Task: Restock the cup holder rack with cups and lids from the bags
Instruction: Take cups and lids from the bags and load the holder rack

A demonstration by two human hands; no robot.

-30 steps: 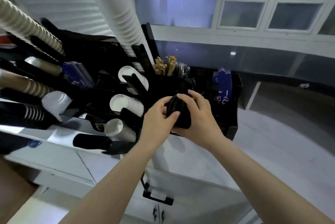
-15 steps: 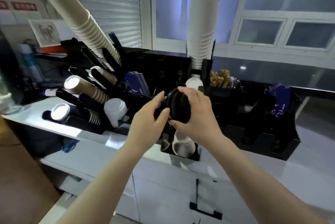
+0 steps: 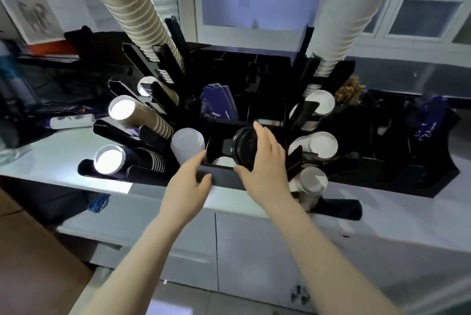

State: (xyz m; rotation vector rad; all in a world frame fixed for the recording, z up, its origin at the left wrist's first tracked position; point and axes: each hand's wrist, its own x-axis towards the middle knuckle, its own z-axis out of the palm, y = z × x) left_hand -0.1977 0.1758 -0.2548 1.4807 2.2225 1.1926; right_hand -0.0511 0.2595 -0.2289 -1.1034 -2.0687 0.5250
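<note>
- Step in hand, by my reading: seating a stack of round black plastic lids (image 3: 244, 147) into the front centre compartment of the black acrylic cup holder rack (image 3: 221, 177).
- Right hand (image 3: 265, 161): thumb under the stack's lower edge, fingers spread over its top and right side. It grips the stack, which stands on edge inside the compartment.
- Left hand (image 3: 188, 184): fingers relaxed and slightly spread, holding nothing; fingertips at the compartment's front left corner (touching or just clear, cannot tell).
- A white disc (image 3: 224, 161), likely a lid or cup rim, lies low in the same compartment just left of the stack.
- Surroundings: tall tilted stack of ribbed beige paper cups (image 3: 142, 21) upper left; tall white cup stack (image 3: 341, 21) upper right; frosted translucent plastic cup (image 3: 187, 145) just left of the compartment.
- Next move calls for easing the stack down squarely between the compartment walls, then loosening the grip without tipping it; left hand is placed to steady the rack.
- No bags visible.
</note>
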